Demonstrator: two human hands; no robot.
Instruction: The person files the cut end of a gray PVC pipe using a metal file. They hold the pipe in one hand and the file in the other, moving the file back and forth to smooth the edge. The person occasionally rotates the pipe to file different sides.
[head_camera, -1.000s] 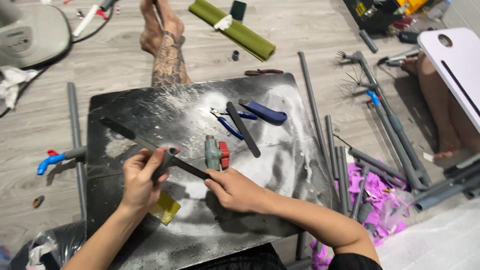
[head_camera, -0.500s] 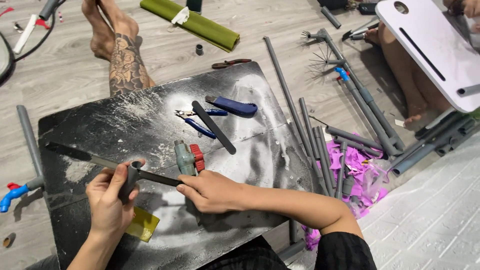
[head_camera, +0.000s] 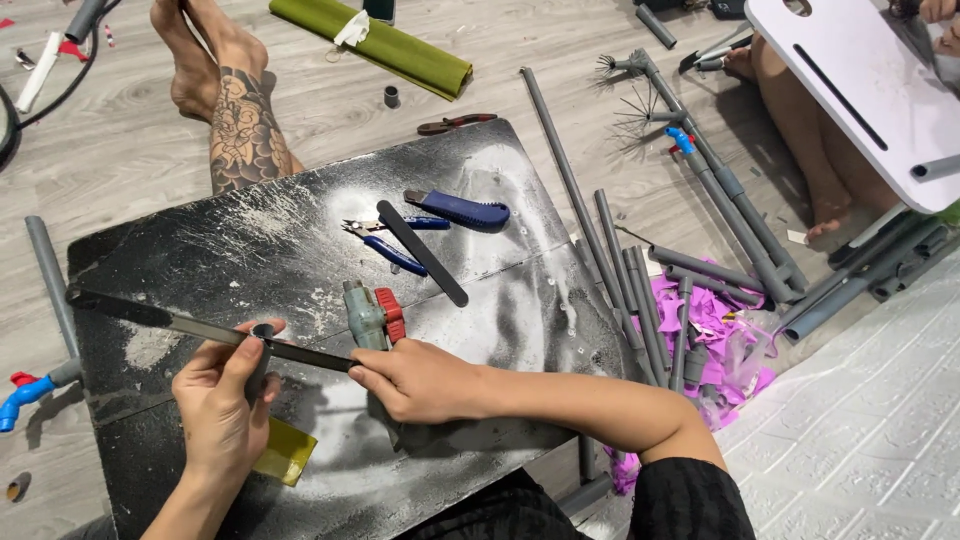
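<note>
My left hand (head_camera: 222, 400) grips a short grey pipe piece (head_camera: 260, 352) held upright over the black dusty board (head_camera: 200, 250). My right hand (head_camera: 415, 380) is closed on one end of a long dark flat file (head_camera: 180, 325), which lies across the top of the pipe piece and reaches out to the left. A grey valve with a red handle (head_camera: 372, 313) lies just beyond my right hand. A yellow-green pad (head_camera: 285, 452) sits under my left wrist.
On the board lie a second dark file (head_camera: 420, 252), blue-handled pliers (head_camera: 385, 245) and a blue cutter (head_camera: 460, 210). Several grey pipes (head_camera: 620, 260) and purple scraps (head_camera: 720, 320) lie to the right. Another person's tattooed leg (head_camera: 240, 130) and a green roll (head_camera: 385, 45) are beyond.
The camera view has shifted, so the board sits more to the left and lower. Both hands keep their hold; the file has slid slightly across the pipe piece.
</note>
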